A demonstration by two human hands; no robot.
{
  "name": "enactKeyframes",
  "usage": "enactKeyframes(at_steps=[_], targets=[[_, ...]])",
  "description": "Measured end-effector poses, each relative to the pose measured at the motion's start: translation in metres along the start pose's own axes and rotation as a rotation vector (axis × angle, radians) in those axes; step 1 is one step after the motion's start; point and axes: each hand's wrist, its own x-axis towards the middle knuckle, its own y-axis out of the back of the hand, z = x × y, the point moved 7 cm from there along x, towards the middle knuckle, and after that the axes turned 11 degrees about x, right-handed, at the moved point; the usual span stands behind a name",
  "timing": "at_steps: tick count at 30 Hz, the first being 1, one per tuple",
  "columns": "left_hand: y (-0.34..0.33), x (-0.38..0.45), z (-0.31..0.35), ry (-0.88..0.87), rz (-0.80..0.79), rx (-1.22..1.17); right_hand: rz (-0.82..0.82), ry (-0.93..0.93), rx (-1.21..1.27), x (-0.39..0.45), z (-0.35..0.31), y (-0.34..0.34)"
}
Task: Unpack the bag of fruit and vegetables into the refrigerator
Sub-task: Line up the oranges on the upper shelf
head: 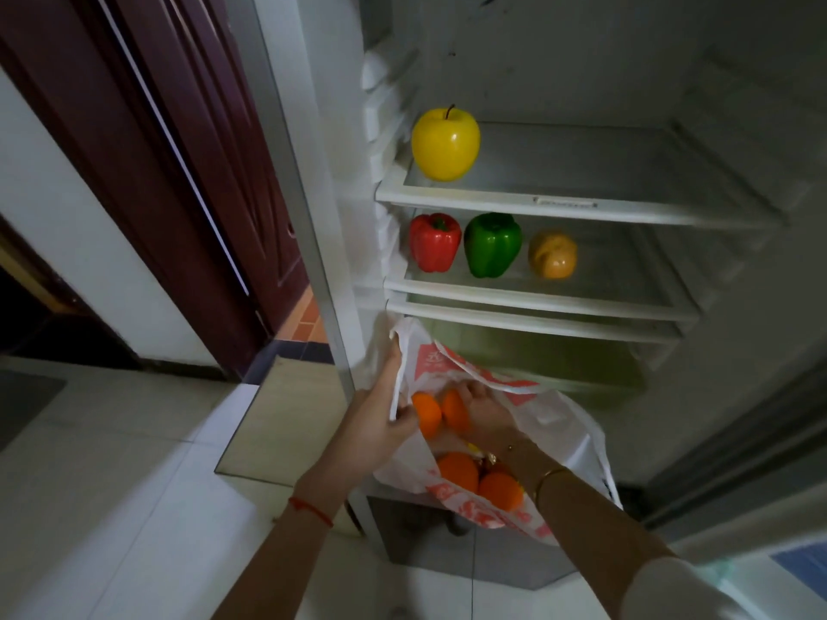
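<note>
No text can be read for certain. The white plastic bag [555,422], low in the scene at the near edge of the refrigerator [581,60], carries a salmon-red print with a pale mark or character in a red patch near its left handle (too blurred and creased to make out). The front rim of the upper shelf [492,203] bears a small raised label strip right of centre, its lettering too faint and small to read.
</note>
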Motion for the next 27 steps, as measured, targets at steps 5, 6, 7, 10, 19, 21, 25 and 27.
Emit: enactKeyframes(at_steps=[5,6,7,10,19,21,25,27], targets=[[0.0,0.001,0.001,0.009,-0.01,0.005,0.016,0.009,0.068,0.005,0.006,-0.008],[0.0,0.001,0.002,0.009,-0.011,0.0,0.022,0.011,0.119,0.002,0.006,-0.006],[0.0,0.002,0.003,0.01,-0.01,-0.006,0.029,0.011,0.176,-0.001,0.005,-0.003],[-0.001,0.005,0.006,0.005,-0.016,0.0,0.081,0.001,0.457,-0.016,0.004,0.016],[-0.011,0.017,0.014,-0.073,-0.043,-0.026,0.184,0.166,1.019,-0.073,-0.03,0.097],[-0.011,0.02,0.016,-0.087,-0.035,-0.012,0.232,0.211,1.077,-0.081,-0.041,0.12],[-0.011,0.028,0.022,-0.092,-0.051,0.001,0.416,0.295,1.063,-0.097,-0.064,0.18],[-0.012,0.031,0.021,-0.078,-0.069,0.006,0.564,0.329,1.019,-0.105,-0.073,0.217]])
